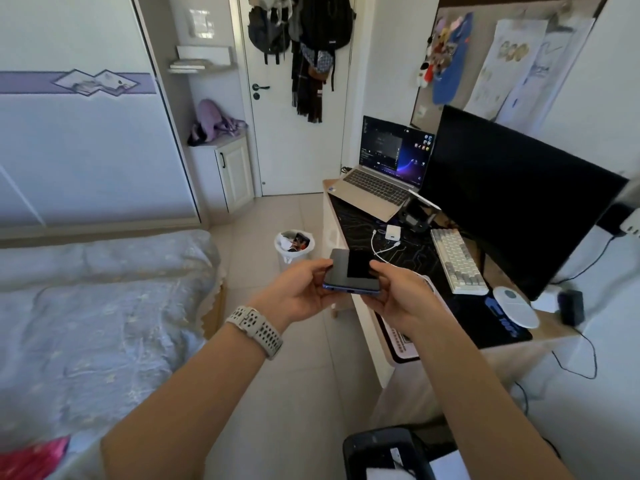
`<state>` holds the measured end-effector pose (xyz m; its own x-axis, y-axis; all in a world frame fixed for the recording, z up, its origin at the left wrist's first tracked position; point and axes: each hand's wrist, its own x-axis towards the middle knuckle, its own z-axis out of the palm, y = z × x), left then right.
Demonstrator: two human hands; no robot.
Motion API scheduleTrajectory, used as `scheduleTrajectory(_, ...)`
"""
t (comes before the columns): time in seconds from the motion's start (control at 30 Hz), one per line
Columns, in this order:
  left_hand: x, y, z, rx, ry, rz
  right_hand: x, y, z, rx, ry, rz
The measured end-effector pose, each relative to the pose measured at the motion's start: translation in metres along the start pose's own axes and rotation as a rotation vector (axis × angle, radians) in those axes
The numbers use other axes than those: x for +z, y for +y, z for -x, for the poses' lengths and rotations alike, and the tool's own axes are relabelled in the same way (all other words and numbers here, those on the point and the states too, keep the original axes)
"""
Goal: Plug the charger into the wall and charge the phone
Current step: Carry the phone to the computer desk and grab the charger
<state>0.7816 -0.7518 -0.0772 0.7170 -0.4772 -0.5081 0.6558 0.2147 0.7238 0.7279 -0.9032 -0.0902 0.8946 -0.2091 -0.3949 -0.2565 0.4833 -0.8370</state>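
A dark phone point(351, 270) with a blue edge is held flat in front of me, over the desk's left front corner, its screen off. My left hand point(301, 292) grips its left side and my right hand point(398, 289) grips its right side. A white charger block point(393, 232) lies on the black desk mat beyond the phone. Its white cable point(375, 247) curls toward my right hand. A white power strip point(632, 225) shows at the right edge, beside the monitor.
The desk point(346, 237) carries an open laptop point(384, 181), a black monitor point(519, 188), a white keyboard point(457, 261) and a white round pad point(516, 306). A bin point(294, 245) stands on the floor left of the desk. The bed point(86, 306) fills the left side.
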Motion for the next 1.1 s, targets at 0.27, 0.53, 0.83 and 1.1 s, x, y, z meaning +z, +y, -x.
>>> scheduleTrajectory(0.27,-0.003,0.005,-0.018,0.142,0.053,-0.325,-0.001,-0.005,-0.023,-0.111,-0.015,0.260)
scheduleTrajectory(0.53,-0.004,0.021,-0.057,0.226,0.067,-0.580,0.015,-0.013,-0.046,-0.404,0.030,0.556)
scheduleTrajectory(0.83,-0.040,0.052,-0.141,0.180,0.038,-0.626,0.037,-0.006,-0.135,-0.293,0.071,0.585)
scheduleTrajectory(1.1,-0.082,0.094,-0.221,0.057,0.017,-0.739,0.052,0.013,-0.219,-0.090,0.171,0.467)
